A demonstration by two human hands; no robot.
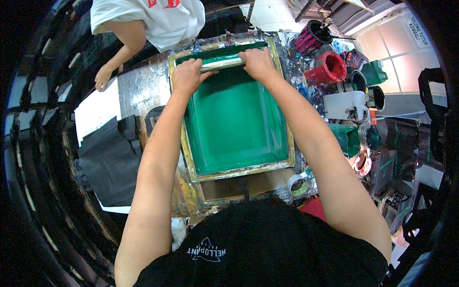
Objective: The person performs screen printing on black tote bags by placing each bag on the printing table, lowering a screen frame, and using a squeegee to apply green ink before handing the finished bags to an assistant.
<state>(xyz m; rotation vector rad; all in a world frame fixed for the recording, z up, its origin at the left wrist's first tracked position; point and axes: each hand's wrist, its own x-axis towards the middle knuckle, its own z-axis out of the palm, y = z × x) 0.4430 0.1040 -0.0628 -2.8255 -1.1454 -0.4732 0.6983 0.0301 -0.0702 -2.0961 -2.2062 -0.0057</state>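
Both my arms reach forward over a screen-printing frame (237, 172) with a pale wooden rim, lying on the stained worktable. Its mesh (234, 124) is green, with a darker band of ink toward the far end. Near that far end, a squeegee (223, 62) lies crosswise, smeared with green. My left hand (187, 76) is closed around its left end, and my right hand (258, 63) grips its right end. The squeegee's lower edge is hidden from me. Clamps (228, 38) stand along the frame's far side.
At the far left stands another person (148, 24) in a white shirt, one hand near a white sheet (98, 107). Black fabric pieces (111, 160) are stacked left of the frame. Paint tubs and a red bucket (330, 67) crowd the right, with a tape roll (298, 184) by the near right corner.
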